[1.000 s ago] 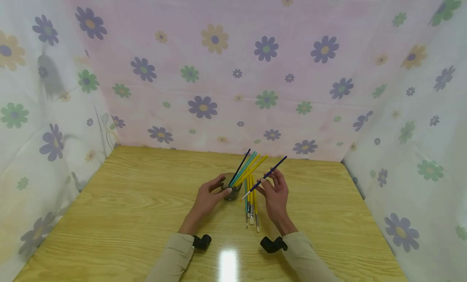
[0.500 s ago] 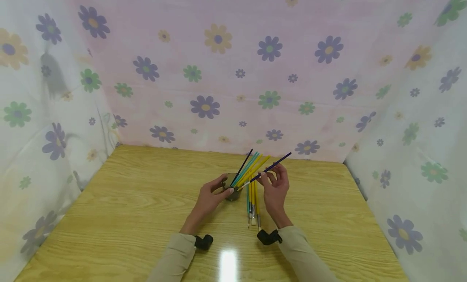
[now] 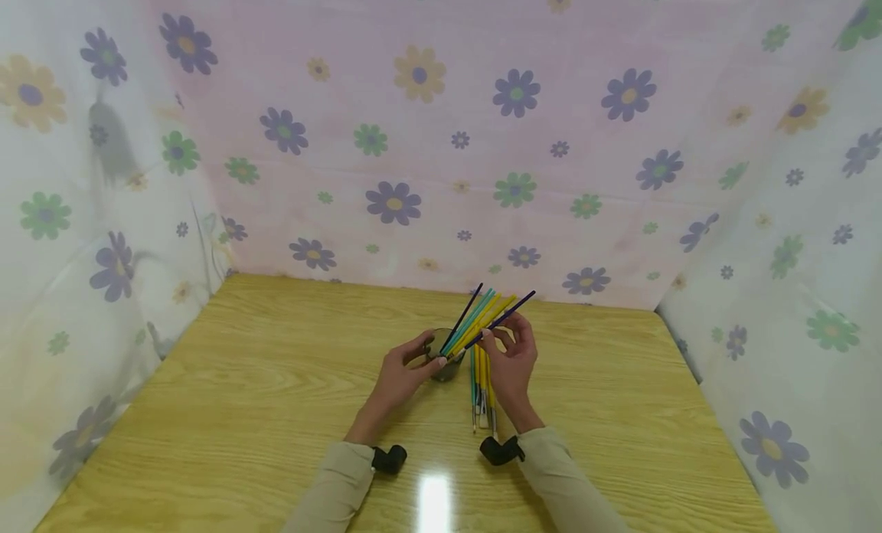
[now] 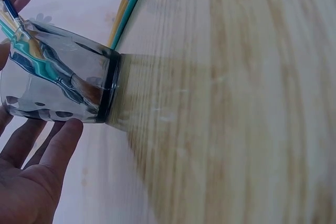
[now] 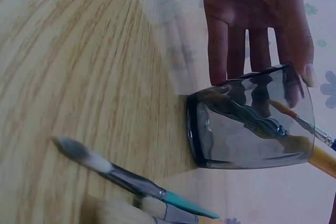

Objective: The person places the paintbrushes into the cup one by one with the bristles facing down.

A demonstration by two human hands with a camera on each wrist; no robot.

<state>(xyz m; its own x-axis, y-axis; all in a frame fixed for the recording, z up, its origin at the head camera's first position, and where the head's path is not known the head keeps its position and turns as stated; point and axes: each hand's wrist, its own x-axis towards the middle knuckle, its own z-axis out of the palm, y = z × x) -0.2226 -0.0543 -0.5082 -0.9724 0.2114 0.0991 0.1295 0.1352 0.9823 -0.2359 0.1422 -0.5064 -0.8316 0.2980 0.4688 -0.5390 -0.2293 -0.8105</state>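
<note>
My left hand (image 3: 400, 378) holds a clear grey drinking glass (image 3: 446, 374), fingers round one side and thumb by the rim. In the glass several paintbrushes lean right, bristles down, with teal (image 3: 472, 318), yellow (image 3: 498, 309) and dark handles. My right hand (image 3: 513, 364) pinches a dark purple paintbrush (image 3: 518, 305) by its handle, tilted over the rim. In the right wrist view its brown bristle tip (image 5: 283, 108) shows within the glass (image 5: 241, 148). The left wrist view shows the glass (image 4: 84, 51) standing on the table, brush heads near its base.
Right of the glass, several paintbrushes (image 3: 484, 399) with yellow and teal handles lie side by side on the wood-grain table (image 3: 276, 380), bristles toward the front edge. A flowered cloth (image 3: 441, 104) surrounds the table at the back and sides.
My right hand has moved left, bringing the purple paintbrush from above the lying brushes to the glass, its tip now inside the rim. My left hand keeps its hold on the glass.
</note>
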